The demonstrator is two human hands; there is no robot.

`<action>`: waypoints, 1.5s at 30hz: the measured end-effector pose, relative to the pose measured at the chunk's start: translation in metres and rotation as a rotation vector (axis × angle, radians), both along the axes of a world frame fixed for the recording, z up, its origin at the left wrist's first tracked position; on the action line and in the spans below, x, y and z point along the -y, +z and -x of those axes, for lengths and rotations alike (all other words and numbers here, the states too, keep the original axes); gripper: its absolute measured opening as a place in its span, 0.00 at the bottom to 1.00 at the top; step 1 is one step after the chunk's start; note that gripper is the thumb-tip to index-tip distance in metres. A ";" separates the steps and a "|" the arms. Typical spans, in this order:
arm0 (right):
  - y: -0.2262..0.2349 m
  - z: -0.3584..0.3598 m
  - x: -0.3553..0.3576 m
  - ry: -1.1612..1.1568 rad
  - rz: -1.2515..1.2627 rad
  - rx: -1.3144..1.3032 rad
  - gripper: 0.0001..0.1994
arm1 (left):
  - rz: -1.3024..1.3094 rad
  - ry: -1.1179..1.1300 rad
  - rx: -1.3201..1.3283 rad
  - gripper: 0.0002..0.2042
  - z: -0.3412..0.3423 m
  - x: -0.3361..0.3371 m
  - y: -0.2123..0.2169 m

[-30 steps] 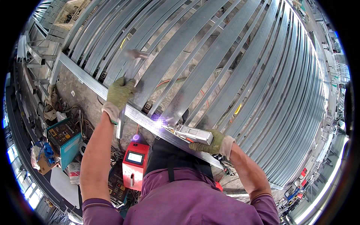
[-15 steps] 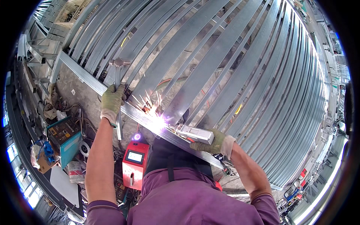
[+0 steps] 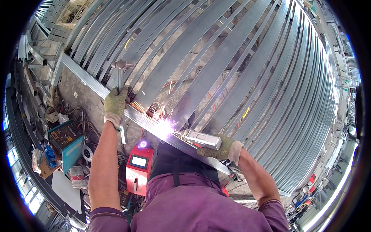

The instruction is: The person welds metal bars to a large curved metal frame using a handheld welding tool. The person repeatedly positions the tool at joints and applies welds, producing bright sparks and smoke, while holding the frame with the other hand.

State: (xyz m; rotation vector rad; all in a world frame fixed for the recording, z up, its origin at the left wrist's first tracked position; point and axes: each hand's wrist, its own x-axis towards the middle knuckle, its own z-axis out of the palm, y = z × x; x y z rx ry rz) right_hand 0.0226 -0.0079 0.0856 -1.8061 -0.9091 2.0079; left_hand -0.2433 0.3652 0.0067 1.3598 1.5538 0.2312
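In a green work glove, my left hand is closed round the shaft of a hammer whose metal head points away from me. That hand rests by the long metal edge rail. My right hand, gloved likewise, grips a silver boxy welding torch from its right end. At the torch's tip a white-violet glare burns on the rail, beside the end of a flat grey slat. Orange sparks fly from it, away and to the left. The glare hides the joint itself.
Many parallel metal slats with gaps between them stretch away from the rail. Near my body stands a red machine with a lit screen. At the left are a teal-sided power unit, a paint-smeared bucket and tangled cables.
The sparks have changed shape and now spray lower and more to the left. The glare looks a little larger. Both hands stay nearly where they were.
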 end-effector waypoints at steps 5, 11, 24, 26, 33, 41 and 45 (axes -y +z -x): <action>0.007 0.000 -0.003 -0.061 0.049 -0.013 0.39 | -0.026 -0.037 -0.040 0.15 -0.001 0.000 0.002; 0.000 0.001 0.004 -0.077 0.039 -0.014 0.40 | -0.041 -0.042 -0.052 0.16 0.002 -0.002 -0.003; 0.017 -0.002 0.000 -0.091 0.115 0.011 0.39 | -0.013 -0.048 -0.097 0.16 -0.003 -0.002 0.007; 0.017 -0.002 0.000 -0.083 0.113 0.010 0.38 | -0.009 -0.042 -0.085 0.16 -0.004 -0.001 0.009; 0.013 -0.002 0.004 -0.065 0.114 0.002 0.38 | -0.043 -0.090 -0.119 0.16 -0.002 -0.002 0.009; 0.001 -0.001 0.013 -0.048 0.084 -0.006 0.38 | 0.003 -0.045 -0.070 0.15 -0.006 -0.001 0.013; 0.000 -0.002 0.015 -0.025 0.085 0.016 0.39 | -0.013 -0.006 -0.037 0.15 -0.007 0.001 0.011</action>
